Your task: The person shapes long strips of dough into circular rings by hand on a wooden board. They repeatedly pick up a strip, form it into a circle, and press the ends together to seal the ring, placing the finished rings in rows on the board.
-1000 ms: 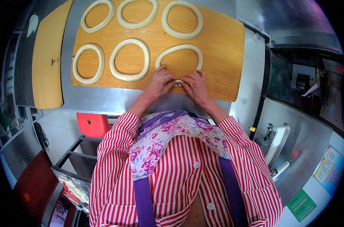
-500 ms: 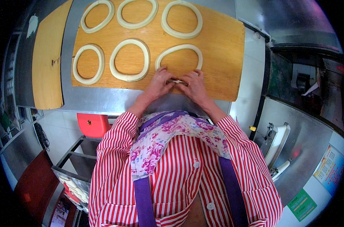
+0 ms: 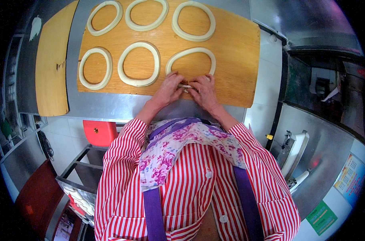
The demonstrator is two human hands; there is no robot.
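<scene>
On the wooden board point(image 3: 234, 68) lies a pale dough ring point(image 3: 190, 51), the nearest one on the right. Both hands are at its near side. My left hand point(image 3: 169, 87) has its fingers closed on the dough, and my right hand point(image 3: 205, 90) pinches it a little to the right. A short piece of dough shows between the fingertips; the fingers hide the rest of the join. To the left lie a round dough ring point(image 3: 122, 76) and a narrower one point(image 3: 82, 72). Three more rings, such as the far right ring point(image 3: 174, 22), form the back row.
The board rests on a metal table point(image 3: 110, 107). Another wooden board point(image 3: 50, 68) lies at the left. Below the table edge stands a red stool point(image 3: 98, 134) beside a dark metal frame point(image 3: 84, 160). A metal surface with a white-handled fixture point(image 3: 296, 152) is at the right.
My fingers have shifted slightly at the dough, and a bit more of it shows between them. The view has moved a little; the other rings lie as before.
</scene>
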